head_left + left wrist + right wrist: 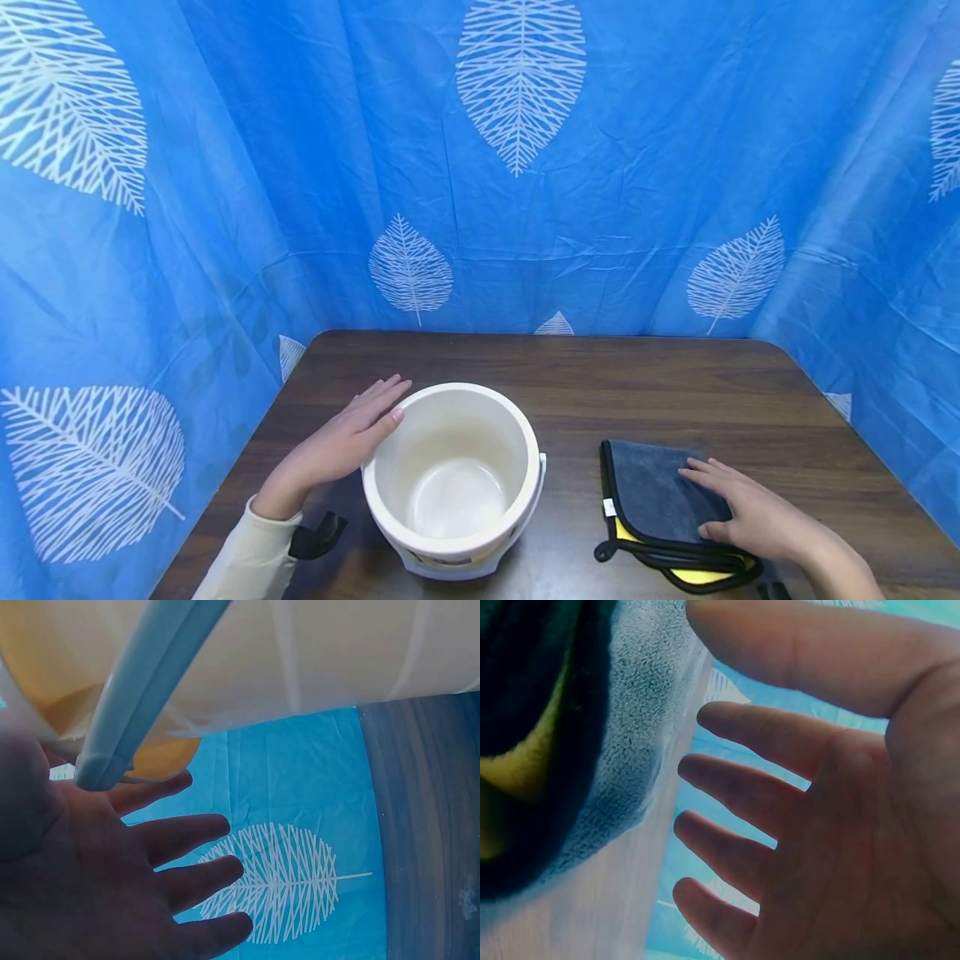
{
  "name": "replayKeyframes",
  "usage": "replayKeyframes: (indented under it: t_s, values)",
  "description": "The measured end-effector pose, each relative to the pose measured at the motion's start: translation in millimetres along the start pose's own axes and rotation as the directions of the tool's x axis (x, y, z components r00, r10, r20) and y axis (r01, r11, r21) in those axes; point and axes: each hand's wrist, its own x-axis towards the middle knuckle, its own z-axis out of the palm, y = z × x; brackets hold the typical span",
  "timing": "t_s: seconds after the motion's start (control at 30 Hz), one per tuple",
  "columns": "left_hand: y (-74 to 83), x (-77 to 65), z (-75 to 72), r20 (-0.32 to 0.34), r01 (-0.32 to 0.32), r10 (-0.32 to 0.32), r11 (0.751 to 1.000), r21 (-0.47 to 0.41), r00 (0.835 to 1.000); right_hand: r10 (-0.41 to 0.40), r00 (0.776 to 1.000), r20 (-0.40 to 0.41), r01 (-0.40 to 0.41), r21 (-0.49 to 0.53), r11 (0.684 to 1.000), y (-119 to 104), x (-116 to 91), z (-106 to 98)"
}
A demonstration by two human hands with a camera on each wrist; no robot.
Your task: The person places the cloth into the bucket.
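Note:
A cream-white bucket (pixel 459 546) stands upright on the table, its inside bare to the bottom. My left hand (pixel 341 437) is at the bucket's left rim, fingers straight, thumb overlapping the rim in the head view. In the left wrist view the bucket's light handle (pixel 142 697) hangs in front of its side, and the left hand (pixel 127 855) has its fingers spread. My right hand (pixel 753 508) hovers with extended fingers over the right part of a folded grey and yellow cloth (pixel 652 492). The right wrist view has the right hand (pixel 810 817) beside the cloth (pixel 641 727), holding nothing.
The dark wooden table (pixel 585 375) has rounded far corners. Blue curtains (pixel 637 167) with white leaf prints enclose it at the back and both sides. A black strap (pixel 318 536) shows at the left wrist, and the cloth has a black hanging loop (pixel 606 550).

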Motion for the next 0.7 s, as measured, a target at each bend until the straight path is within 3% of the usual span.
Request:
replayKeyframes:
  t_s: [0.53, 0.7]
  values:
    - [2.1, 0.2, 1.7, 0.028, 0.018, -0.017, 0.999, -0.047, 0.999, 0.049, 0.997, 0.057, -0.052, 0.056, 0.997, 4.2, 1.0, 3.4]
    - [2.3, 0.7, 1.5, 0.052, 0.023, -0.018, 0.994, -0.106, 0.999, 0.058, 0.997, 0.057, -0.062, 0.054, 0.997, 5.0, 3.7, 5.2]
